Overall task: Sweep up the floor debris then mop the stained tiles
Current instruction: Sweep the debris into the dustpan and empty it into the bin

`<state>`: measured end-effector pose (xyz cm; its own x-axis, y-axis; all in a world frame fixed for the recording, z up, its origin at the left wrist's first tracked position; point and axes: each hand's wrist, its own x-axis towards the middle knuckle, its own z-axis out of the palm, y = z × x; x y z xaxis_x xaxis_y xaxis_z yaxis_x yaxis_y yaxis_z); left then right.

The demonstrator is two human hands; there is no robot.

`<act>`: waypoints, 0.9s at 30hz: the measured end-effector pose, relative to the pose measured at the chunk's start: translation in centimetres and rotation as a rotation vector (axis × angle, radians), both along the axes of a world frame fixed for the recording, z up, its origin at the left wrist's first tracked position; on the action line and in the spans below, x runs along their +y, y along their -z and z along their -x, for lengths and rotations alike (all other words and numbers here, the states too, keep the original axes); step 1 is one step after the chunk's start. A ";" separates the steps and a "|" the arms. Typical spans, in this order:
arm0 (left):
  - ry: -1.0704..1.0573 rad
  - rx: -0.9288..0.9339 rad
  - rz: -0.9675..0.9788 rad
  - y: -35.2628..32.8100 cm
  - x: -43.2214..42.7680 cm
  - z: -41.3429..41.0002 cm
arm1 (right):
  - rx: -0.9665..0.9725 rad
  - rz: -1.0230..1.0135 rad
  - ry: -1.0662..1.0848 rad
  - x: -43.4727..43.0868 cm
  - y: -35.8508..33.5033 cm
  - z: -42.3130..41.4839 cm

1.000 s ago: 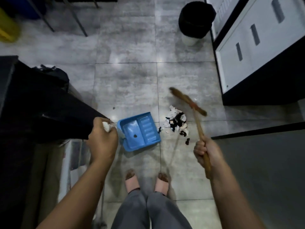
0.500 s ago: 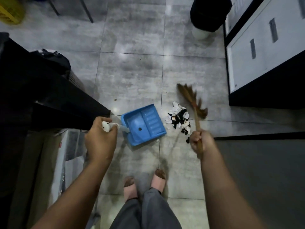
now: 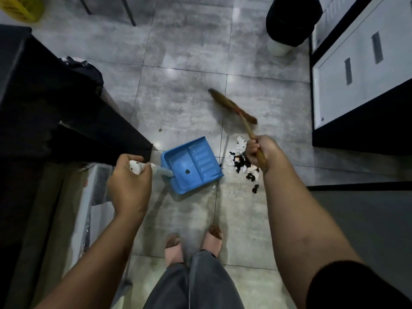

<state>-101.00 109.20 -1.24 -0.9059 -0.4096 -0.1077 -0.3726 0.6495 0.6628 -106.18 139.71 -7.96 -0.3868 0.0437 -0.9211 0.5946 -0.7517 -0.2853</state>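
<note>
Blue dustpan (image 3: 192, 165) being gripped by left hand (image 3: 129, 181); right hand (image 3: 259, 150) is clasping broom (image 3: 236, 110) beside paper debris (image 3: 242, 163).

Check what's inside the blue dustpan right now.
The blue dustpan holds one small dark scrap; otherwise bare. The debris pile sits on the floor beside its open lip, partly covered by the right hand gripping the broom. The left hand holds its handle.

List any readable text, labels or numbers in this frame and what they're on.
None readable.
Yellow object, top left: any print is too blurred to read.
Cabinet: only dark slots, no text.
Dustpan, broom and bin: no markings visible.
</note>
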 end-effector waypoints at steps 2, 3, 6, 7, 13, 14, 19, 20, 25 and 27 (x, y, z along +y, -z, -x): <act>-0.007 0.010 0.019 0.1 -0.8 -0.6 | -0.034 0.037 -0.050 0.2 1.1 0.1; -0.010 0.010 0.024 0.0 -1.1 -0.8 | -0.052 0.055 -0.058 0.1 1.4 -0.4; -0.024 -0.010 0.021 -0.2 -2.2 -1.4 | -0.091 0.067 -0.045 -0.6 2.2 -4.6; -0.023 -0.015 0.023 -0.4 -2.5 -1.7 | -0.100 0.072 -0.029 -1.0 2.3 -6.5; 0.008 -0.038 0.049 -1.2 -4.5 -3.8 | -0.084 0.112 0.052 -2.7 -1.1 -16.9; 0.012 -0.036 0.049 -1.3 -4.9 -4.3 | -0.071 0.103 0.068 -2.9 -1.8 -18.3; 0.020 -0.038 0.057 -1.7 -6.5 -5.9 | 0.004 0.051 0.246 -2.8 -3.7 -21.7; 0.022 -0.042 0.068 -1.6 -6.7 -6.3 | 0.003 0.042 0.281 -2.6 -3.6 -21.7; 0.046 -0.019 0.078 -1.3 -7.1 -9.0 | -0.012 0.107 0.510 -4.2 -1.9 -22.6; 0.047 -0.021 0.054 -1.1 -7.3 -9.9 | 0.013 0.164 0.635 -6.0 -1.3 -24.3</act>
